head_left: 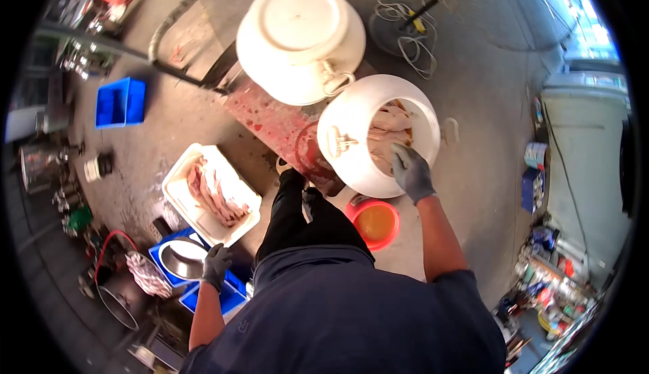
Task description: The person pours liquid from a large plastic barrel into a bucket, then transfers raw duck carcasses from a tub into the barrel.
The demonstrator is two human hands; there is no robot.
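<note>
My right hand [412, 172], in a grey glove, is at the mouth of a white round pot [349, 120] with side handles. Its fingers are extended over the pale raw meat [390, 127] inside; whether the fingertips touch it I cannot tell. My left hand [216, 266], also gloved, is low at my left side with its fingers apart. Beside it in view is a shiny metal bowl [182, 259]; no grip on the bowl shows. A cream tub [177, 183] with long strips of pale pink meat [215, 191] stands in front of my left side.
A larger white pot [297, 29] stands upside down or lidded beyond the open one, near a stained red board [270, 120]. A red basin [385, 240] holds orange liquid. Blue crates [233, 296] lie under the bowl; another blue crate [120, 103] is farther left. Cables [416, 49] lie ahead.
</note>
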